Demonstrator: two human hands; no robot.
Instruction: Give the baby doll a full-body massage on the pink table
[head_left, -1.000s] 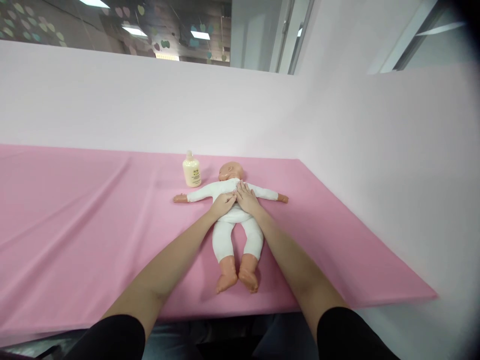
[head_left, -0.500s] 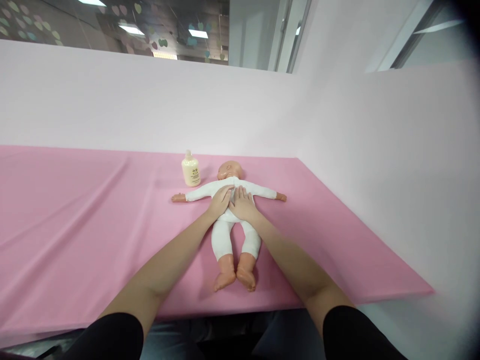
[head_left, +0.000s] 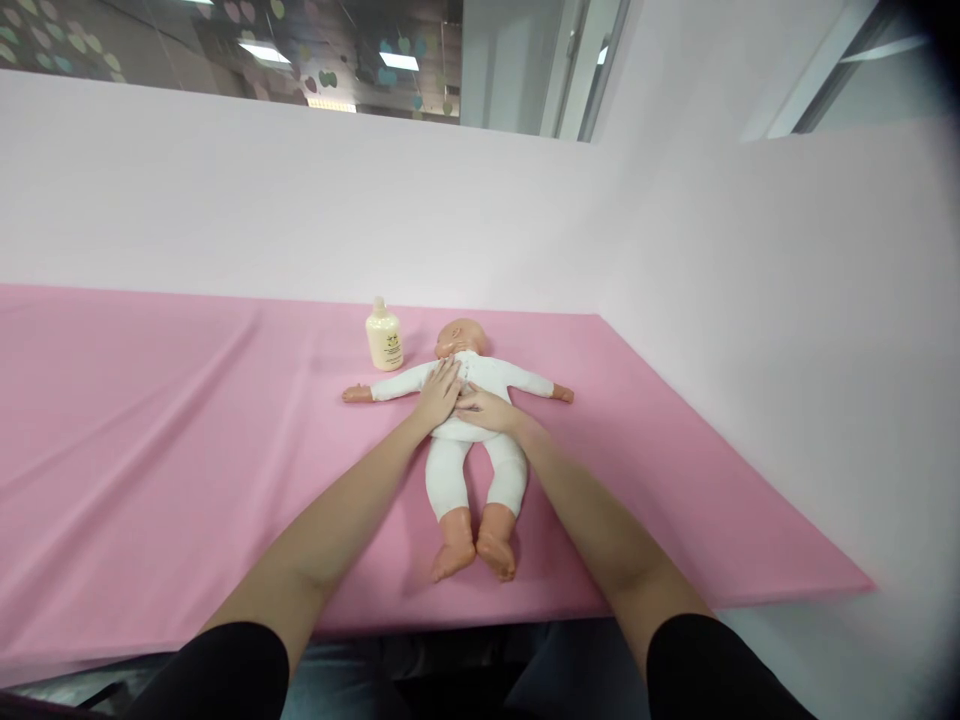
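A baby doll (head_left: 506, 470) in a white suit lies on its back on a pink mat, arms spread and its feet toward me. Its head is turned to the left. My left hand (head_left: 439, 393) rests flat on the left side of the doll's chest, fingers pointing up toward its shoulder. Lower on the torso lies my right hand (head_left: 487, 409), open, its fingers pointing left and their tips close to my left hand. Neither hand grips anything.
A pale yellow lotion bottle (head_left: 385, 340) stands upright left of the doll's head. The pink mat (head_left: 187, 430) covers the table. White walls (head_left: 300, 200) rise behind and at the right, with windows above.
My left hand has moved slightly up the doll's chest. My right hand has turned from pointing upward to pointing left and sits a little lower.
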